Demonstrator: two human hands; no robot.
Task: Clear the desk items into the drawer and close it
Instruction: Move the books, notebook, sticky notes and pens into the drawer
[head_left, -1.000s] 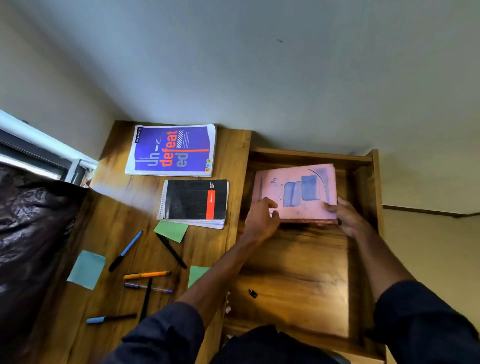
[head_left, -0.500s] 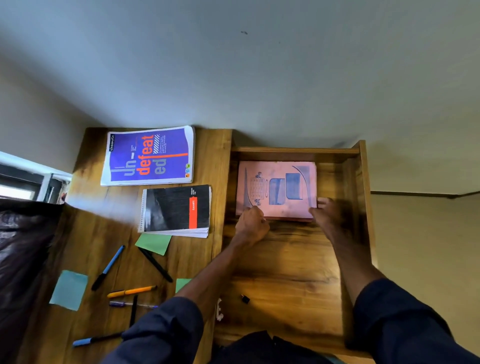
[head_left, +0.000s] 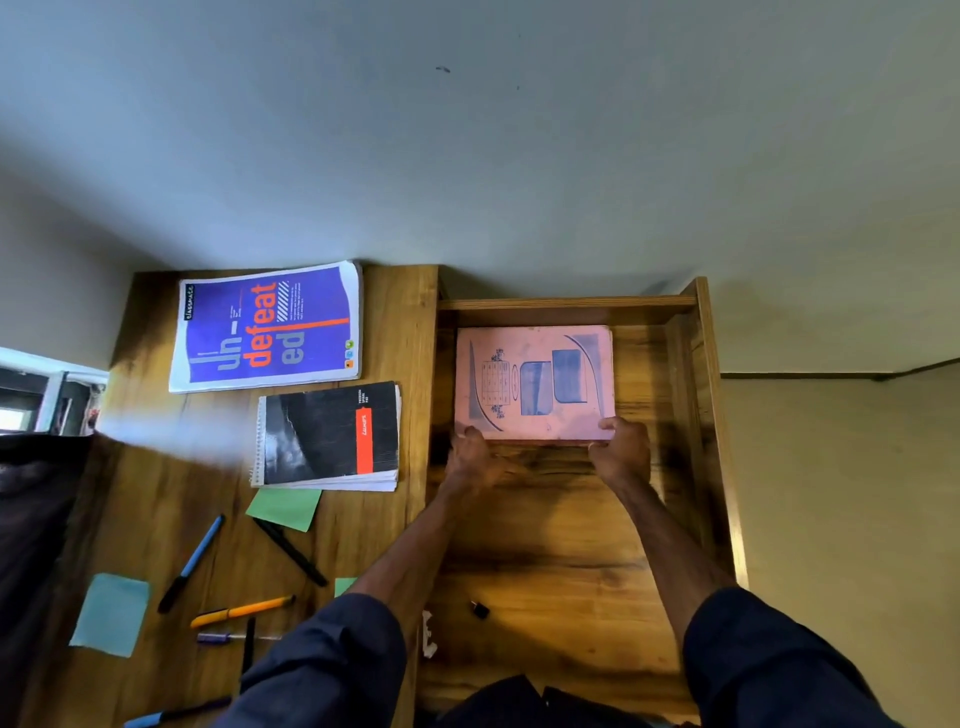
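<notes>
While pens and sticky notes lie untouched on the desk (head_left: 156, 493) at near left, a small black object (head_left: 480, 609) sits on the open drawer's (head_left: 711, 415) near floor. Farther in, the left hand (head_left: 470, 457) and right hand (head_left: 621, 449) grasp the pink notebook's (head_left: 535, 382) near corners, seating it against the far wall. Next, I judge: release, then fetch the black spiral pad (head_left: 330, 434) and the purple notebook (head_left: 267, 325) beyond.

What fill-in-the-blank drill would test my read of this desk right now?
1. The pink book lies inside the open ____.
2. Both hands, left hand and right hand, hold the pink book's ____ edge.
3. The black spiral notebook rests on the ____.
4. The cover reading "undefeated" is mainly ____.

Answers: drawer; near; desk; blue
</notes>
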